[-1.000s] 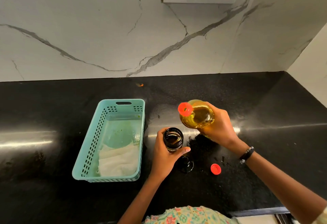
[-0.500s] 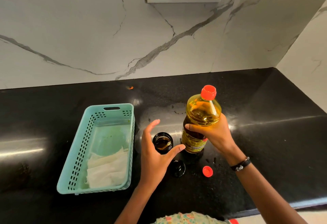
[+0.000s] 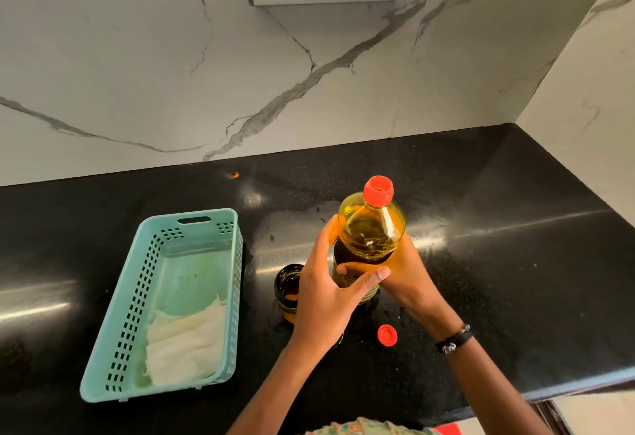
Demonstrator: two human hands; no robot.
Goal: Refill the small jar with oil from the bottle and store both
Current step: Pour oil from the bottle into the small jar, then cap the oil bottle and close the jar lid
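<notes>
A black worktop [image 3: 498,262] under marble wall: the bottle [image 3: 369,238] is held upright by both hands, left hand [image 3: 326,293] and right hand [image 3: 403,273] fingers wrapped round its middle, likely to steady it. Just left, the open jar [image 3: 288,288] waits uncapped; the red cap [image 3: 387,335] lies near, the basket [image 3: 192,225] further left for storing.

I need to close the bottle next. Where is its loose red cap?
In the head view, the red cap lies on the black counter, near the front, just right of the left hand and below the bottle.
</notes>
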